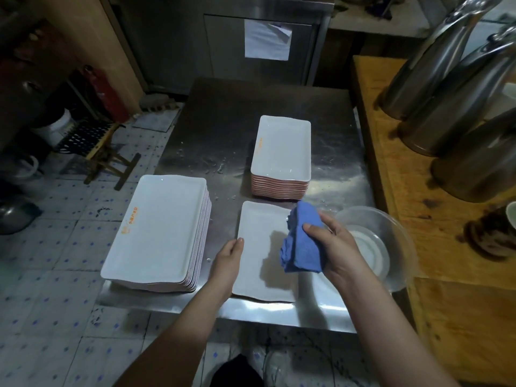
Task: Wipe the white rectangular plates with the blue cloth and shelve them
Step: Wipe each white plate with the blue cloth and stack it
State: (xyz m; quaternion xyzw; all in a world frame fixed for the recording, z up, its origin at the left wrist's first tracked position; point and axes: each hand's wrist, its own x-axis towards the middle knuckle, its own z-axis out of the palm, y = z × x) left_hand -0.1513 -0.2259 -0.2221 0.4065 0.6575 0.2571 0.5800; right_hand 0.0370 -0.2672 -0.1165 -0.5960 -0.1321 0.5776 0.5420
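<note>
A single white plate (259,247) lies flat at the front edge of the steel table (223,121), its long side running away from the person. The left hand (227,261) holds this plate by its left rim, thumb on top and the other fingers hidden under the edge. The right hand (337,244) grips a bunched blue cloth (303,241), fingers curled round it, over the right part of the plate; whether the cloth touches the surface I cannot tell, though its shadow falls on the plate just beside it.

At the front left corner of the table sits a stack of large plates (159,227), with a small orange mark on the top one. Farther back, behind the single plate, stands a second stack of smaller, deeper plates (282,149). Water drops dot the steel between the two stacks.

Just right of the right hand is a clear plastic bowl (391,227) with a white dish (371,247) inside. A wooden counter (396,177) runs along the right side and carries several steel jugs (446,79). On the tiled floor to the left stands a folding stool (103,146)
</note>
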